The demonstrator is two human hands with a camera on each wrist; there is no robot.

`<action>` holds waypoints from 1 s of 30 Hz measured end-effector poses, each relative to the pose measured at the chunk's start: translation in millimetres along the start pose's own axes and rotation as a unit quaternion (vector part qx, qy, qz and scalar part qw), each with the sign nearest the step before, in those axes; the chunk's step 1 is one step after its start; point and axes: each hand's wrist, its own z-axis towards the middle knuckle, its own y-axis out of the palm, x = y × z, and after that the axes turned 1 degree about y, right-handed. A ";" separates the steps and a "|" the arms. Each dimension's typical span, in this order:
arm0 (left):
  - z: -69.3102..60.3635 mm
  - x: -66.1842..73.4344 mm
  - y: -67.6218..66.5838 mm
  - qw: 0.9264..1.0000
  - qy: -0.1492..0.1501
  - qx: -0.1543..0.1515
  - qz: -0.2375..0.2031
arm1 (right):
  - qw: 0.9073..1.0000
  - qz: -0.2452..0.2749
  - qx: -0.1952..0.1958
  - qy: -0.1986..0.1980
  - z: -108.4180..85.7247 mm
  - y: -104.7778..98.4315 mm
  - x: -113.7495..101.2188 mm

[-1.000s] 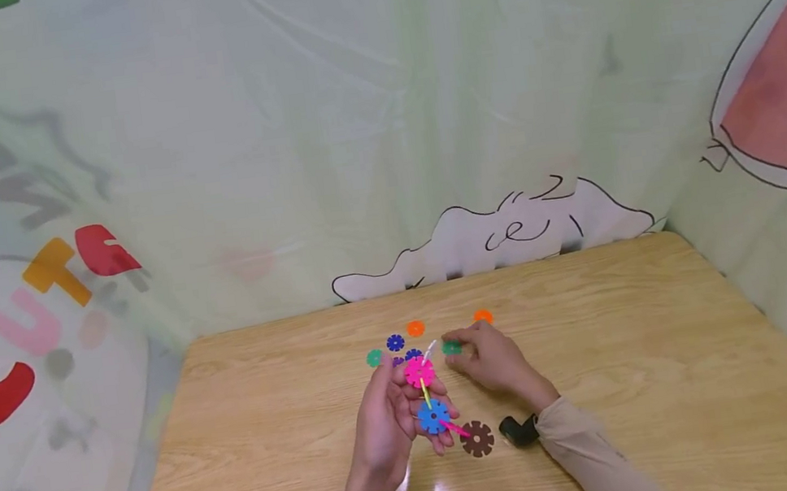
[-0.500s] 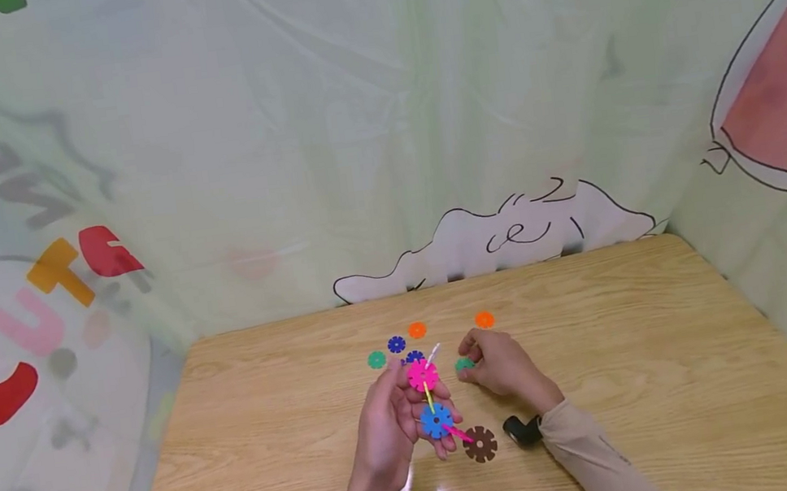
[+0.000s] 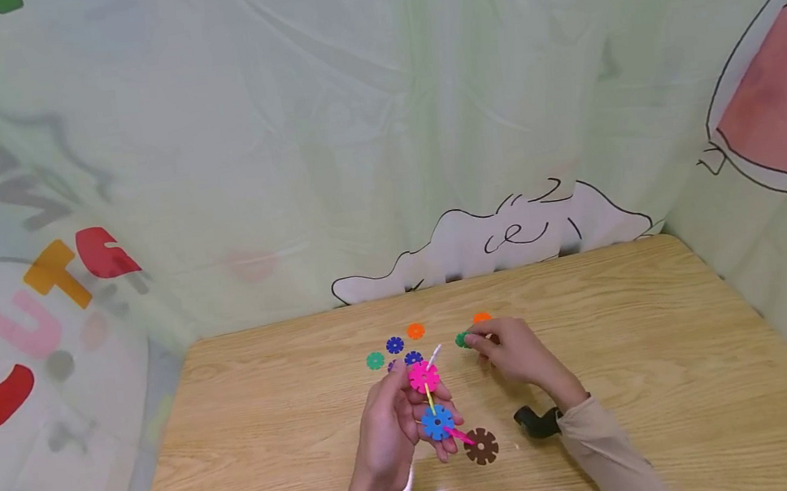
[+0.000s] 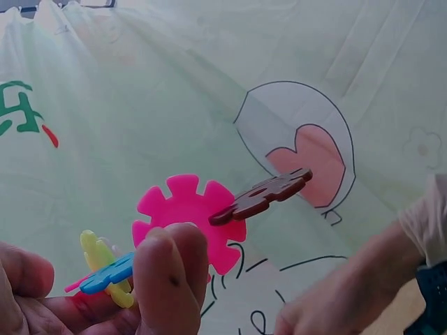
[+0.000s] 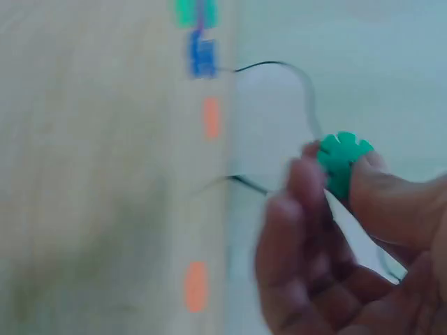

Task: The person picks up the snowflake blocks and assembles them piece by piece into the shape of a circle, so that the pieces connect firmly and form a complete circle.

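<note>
My left hand (image 3: 390, 430) holds a chain of interlocked notched plastic discs, palm up. A pink disc (image 3: 423, 376) is near the top, with a white disc (image 3: 435, 354) edge-on above it. Below come a yellow disc (image 3: 429, 397) seen edge-on, a blue disc (image 3: 437, 421), a magenta disc (image 3: 458, 435) and a brown disc (image 3: 480, 447) at the lower end. To the right, my right hand (image 3: 517, 349) pinches a loose green disc (image 5: 342, 164) between thumb and fingers, apart from the chain.
Beyond the hands, loose discs lie on the wooden table (image 3: 674, 367): an orange disc (image 3: 415, 330), another orange disc (image 3: 482, 318), a dark blue disc (image 3: 394, 345), a second dark blue disc (image 3: 413, 358) and a green disc (image 3: 375, 360). A printed curtain (image 3: 281, 169) hangs behind.
My right hand slid the green disc nearer across the table, then picked it up and now holds it raised. The left hand and chain have hardly moved.
</note>
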 end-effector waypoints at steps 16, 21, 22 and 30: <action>1.0 -1.9 1.9 1.000 -0.001 0.007 0.010 | 0.959 0.257 0.104 -0.053 -29.9 -27.6 -57.6; 0.4 -2.3 4.2 1.000 -0.001 0.017 0.019 | 0.949 0.288 0.093 -0.092 -38.1 -21.1 -71.1; 0.3 -2.5 4.9 1.000 0.000 0.020 0.022 | 0.948 0.290 0.091 -0.096 -39.8 -20.1 -73.7; -0.6 -3.4 7.3 0.998 -0.001 0.040 0.045 | 0.947 0.287 0.095 -0.107 -50.7 -16.7 -88.6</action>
